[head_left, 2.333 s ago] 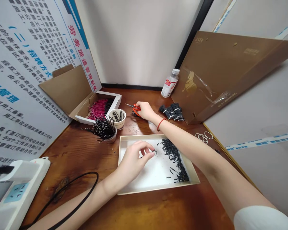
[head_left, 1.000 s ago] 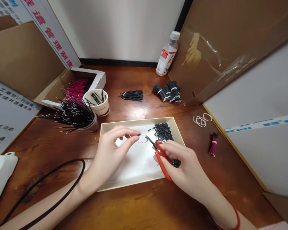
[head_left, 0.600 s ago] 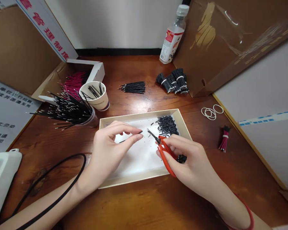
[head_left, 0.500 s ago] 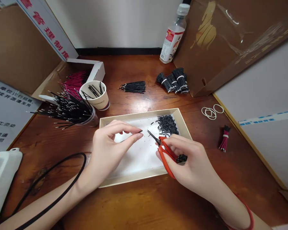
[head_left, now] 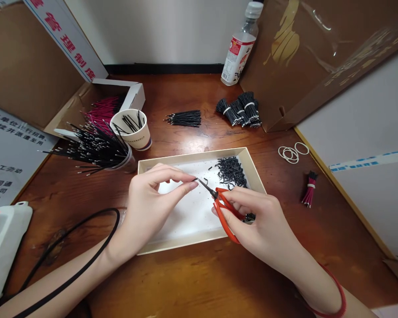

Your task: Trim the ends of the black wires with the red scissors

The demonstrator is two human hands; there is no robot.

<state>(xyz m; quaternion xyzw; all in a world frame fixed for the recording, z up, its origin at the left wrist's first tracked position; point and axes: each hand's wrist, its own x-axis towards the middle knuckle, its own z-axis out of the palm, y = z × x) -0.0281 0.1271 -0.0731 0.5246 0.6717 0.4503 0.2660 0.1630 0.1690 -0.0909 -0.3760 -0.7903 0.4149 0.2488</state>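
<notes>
Over a shallow cream tray [head_left: 192,245], my left hand [head_left: 155,201] pinches a small black wire piece [head_left: 195,179] between thumb and forefinger. My right hand [head_left: 258,221] is wrapped round red-handled snips [head_left: 225,216], whose narrow tips touch or nearly touch the end of that piece. A dark bundle shows partly under my right palm; what it is I cannot make out. Short black offcuts [head_left: 232,172] are heaped in the tray's back right corner, and a small curled scrap [head_left: 206,180] lies near the snips' tips.
Behind the tray lie loose black wires [head_left: 184,118] and tied black bundles [head_left: 240,109]. At left stand a paper cup [head_left: 132,130] and a container of black wires [head_left: 96,148]. A bottle [head_left: 240,48], rubber bands [head_left: 290,153] and a tied magenta bundle [head_left: 309,190] are at right.
The snips in my right hand have moved left, bringing their tips to the wire piece. A small curled scrap now shows in the tray near the tips. My left hand has barely moved.
</notes>
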